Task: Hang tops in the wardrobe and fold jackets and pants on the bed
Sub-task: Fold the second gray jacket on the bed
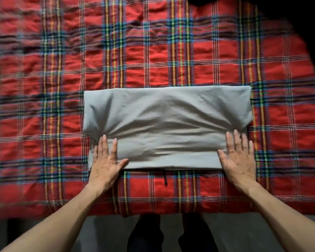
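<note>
**Flattening a folded grey jacket**

The grey jacket [167,120] lies folded on the plaid bedspread [153,51]. My left hand [107,160] presses its near left corner, fingers straight and slightly spread. My right hand [238,157] presses its near right corner, fingers straight and close together. I'd smooth outward and tuck in the zipper pull [165,180] at its near edge.

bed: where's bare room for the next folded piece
Bare plaid cover beyond the grey garment and on both its sides. Crowded: its near edge, under left hand and right hand; a dark shape fills the far right corner.
</note>
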A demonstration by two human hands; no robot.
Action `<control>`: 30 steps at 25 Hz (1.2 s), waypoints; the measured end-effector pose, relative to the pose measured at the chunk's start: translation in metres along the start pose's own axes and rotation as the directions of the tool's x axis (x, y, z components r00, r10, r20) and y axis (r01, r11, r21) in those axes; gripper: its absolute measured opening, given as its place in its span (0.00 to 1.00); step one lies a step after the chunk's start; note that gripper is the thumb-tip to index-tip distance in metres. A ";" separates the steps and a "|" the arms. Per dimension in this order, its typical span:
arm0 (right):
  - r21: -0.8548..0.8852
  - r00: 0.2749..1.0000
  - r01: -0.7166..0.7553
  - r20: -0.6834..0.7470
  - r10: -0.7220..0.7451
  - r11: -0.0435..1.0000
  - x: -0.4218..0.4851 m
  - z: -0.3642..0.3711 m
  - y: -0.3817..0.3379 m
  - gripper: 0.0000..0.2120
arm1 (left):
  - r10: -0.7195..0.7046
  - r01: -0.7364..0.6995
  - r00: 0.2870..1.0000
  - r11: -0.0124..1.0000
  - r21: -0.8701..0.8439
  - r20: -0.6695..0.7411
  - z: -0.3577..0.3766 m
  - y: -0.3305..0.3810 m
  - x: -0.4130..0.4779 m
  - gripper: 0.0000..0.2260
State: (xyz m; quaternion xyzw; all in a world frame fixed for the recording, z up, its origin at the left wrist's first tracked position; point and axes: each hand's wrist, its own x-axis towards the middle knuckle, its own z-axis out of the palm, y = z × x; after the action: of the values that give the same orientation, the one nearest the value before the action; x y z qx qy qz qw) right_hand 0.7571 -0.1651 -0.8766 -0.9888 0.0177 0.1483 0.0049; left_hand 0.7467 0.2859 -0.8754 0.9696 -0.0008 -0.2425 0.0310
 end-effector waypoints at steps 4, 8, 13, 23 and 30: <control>0.337 0.948 -0.300 0.001 0.318 0.893 -0.008 -0.020 -0.005 0.35 | -0.368 0.348 0.930 0.896 -0.277 -0.020 -0.016 0.010 -0.008 0.39; 0.510 0.734 -0.654 0.252 0.630 0.559 0.001 -0.055 -0.007 0.20 | -0.735 0.641 0.674 0.533 -0.553 0.073 -0.054 0.011 0.004 0.31; 0.513 0.736 -0.669 0.353 0.578 0.538 0.025 -0.067 -0.010 0.22 | -0.585 0.601 0.785 0.641 -0.478 0.203 -0.093 -0.004 0.039 0.21; 0.592 0.865 -0.498 0.390 0.316 0.633 0.028 -0.154 -0.027 0.16 | -0.439 0.372 0.898 0.750 -0.547 0.009 -0.183 0.047 0.007 0.13; 0.795 0.963 -0.241 0.269 0.032 0.556 0.037 -0.317 -0.047 0.16 | -0.066 0.009 0.992 0.888 -0.461 -0.108 -0.385 0.110 -0.002 0.09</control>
State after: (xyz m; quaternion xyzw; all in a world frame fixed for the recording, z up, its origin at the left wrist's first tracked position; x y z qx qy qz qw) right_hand 0.8872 -0.1240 -0.5844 -0.8447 0.1610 0.2331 0.4541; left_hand 0.9279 0.1990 -0.5288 0.9475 0.0771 -0.1776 0.2545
